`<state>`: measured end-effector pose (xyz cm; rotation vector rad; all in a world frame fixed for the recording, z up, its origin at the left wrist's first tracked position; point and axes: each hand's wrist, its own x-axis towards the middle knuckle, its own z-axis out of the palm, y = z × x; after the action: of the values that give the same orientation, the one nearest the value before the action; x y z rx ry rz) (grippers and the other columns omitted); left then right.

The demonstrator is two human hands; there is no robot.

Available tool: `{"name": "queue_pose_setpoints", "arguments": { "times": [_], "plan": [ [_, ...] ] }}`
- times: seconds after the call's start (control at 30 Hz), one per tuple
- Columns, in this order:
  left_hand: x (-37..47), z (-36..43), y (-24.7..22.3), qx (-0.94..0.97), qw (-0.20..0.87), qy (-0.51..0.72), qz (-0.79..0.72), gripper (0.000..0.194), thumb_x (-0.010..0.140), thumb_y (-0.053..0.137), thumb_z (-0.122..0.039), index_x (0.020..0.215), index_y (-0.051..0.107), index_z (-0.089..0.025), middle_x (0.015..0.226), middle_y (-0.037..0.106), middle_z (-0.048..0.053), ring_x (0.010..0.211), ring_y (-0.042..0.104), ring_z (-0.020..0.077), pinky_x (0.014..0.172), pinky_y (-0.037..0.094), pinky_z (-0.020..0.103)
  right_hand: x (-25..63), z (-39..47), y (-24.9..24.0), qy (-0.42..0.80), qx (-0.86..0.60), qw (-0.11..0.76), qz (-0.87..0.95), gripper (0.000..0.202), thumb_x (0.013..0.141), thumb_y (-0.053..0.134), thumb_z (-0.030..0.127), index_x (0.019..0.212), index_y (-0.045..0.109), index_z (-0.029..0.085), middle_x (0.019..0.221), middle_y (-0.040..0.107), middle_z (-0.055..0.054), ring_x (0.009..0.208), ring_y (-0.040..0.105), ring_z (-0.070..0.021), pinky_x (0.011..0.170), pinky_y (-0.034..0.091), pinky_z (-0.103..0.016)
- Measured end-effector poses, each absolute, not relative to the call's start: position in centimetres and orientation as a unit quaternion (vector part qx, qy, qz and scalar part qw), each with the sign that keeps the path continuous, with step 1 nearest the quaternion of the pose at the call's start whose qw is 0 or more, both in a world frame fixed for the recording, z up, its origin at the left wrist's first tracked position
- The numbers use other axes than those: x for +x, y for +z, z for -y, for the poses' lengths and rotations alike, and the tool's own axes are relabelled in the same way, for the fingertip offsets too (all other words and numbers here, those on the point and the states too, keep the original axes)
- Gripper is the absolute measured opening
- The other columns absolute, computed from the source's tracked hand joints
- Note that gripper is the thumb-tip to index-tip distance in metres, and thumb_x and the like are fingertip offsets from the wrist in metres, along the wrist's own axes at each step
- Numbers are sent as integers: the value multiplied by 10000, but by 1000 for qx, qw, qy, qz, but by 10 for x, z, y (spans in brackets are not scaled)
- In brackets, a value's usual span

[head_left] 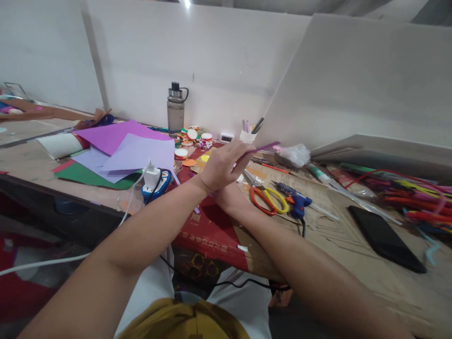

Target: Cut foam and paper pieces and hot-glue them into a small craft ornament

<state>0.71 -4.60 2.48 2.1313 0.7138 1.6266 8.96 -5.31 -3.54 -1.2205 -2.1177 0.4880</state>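
My left hand is raised over the work area, its fingers pinched on a narrow purple paper strip that points to the right. Behind and below it is my right hand, mostly covered by the left, so its fingers do not show. Just right of the hands lie scissors with red and yellow handles, their blades apart. Small round paper pieces, among them an orange disc and a yellow disc, lie beyond my left wrist.
To the left are purple sheets, a green sheet and a power strip with a white plug. A bottle stands by the wall. On the right lie a blue glue gun, a black phone and colourful pipe cleaners.
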Motion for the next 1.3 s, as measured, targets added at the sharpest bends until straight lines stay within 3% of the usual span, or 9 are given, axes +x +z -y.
{"name": "queue_pose_setpoints", "arguments": {
  "times": [0.13,0.23,0.3,0.43,0.6,0.8,1.3],
  "plan": [
    [9,49,27,729,219,599,-250,138,828,645,-194,950,698,-230,958,690,63,991,621,213,943,456,370,92,48,-35,125,-451,328,821,353,793,495,108,1106,658,132,1178,655,-211,1034,591,-330,878,440,-427],
    [12,50,28,676,242,644,-264,122,865,612,-220,965,681,-223,872,672,42,875,633,166,857,484,316,100,40,-29,136,-451,348,811,205,763,523,124,873,693,157,904,715,-148,837,625,-266,772,458,-366],
    [12,47,30,633,252,680,-272,130,904,563,-258,988,656,-224,823,660,28,773,625,130,768,492,279,107,34,-24,176,-466,381,779,141,763,522,175,722,656,169,716,677,-83,683,595,-203,689,449,-323],
    [6,30,33,542,283,737,-290,175,942,492,-346,1011,598,-226,801,678,26,695,631,112,652,489,245,126,21,-17,296,-471,485,675,176,768,512,285,648,592,184,571,572,11,552,496,-123,594,408,-256],
    [-1,3,24,438,381,756,-303,111,917,511,-304,950,559,-209,851,712,41,788,689,144,735,528,288,138,15,-11,348,-447,578,587,197,759,548,359,729,612,175,602,555,28,531,450,-97,544,376,-230],
    [14,2,9,412,545,668,-294,70,879,499,-142,917,543,-181,873,718,56,865,699,149,788,535,290,135,18,-9,352,-433,571,602,229,746,567,393,803,638,182,652,587,21,532,469,-102,530,384,-231],
    [24,8,3,401,616,638,-230,105,877,572,-188,974,596,-156,944,725,97,930,697,169,881,520,322,136,16,-13,236,-461,520,680,180,786,505,298,760,640,183,676,626,-9,636,551,-144,627,435,-263]
  ]
}}
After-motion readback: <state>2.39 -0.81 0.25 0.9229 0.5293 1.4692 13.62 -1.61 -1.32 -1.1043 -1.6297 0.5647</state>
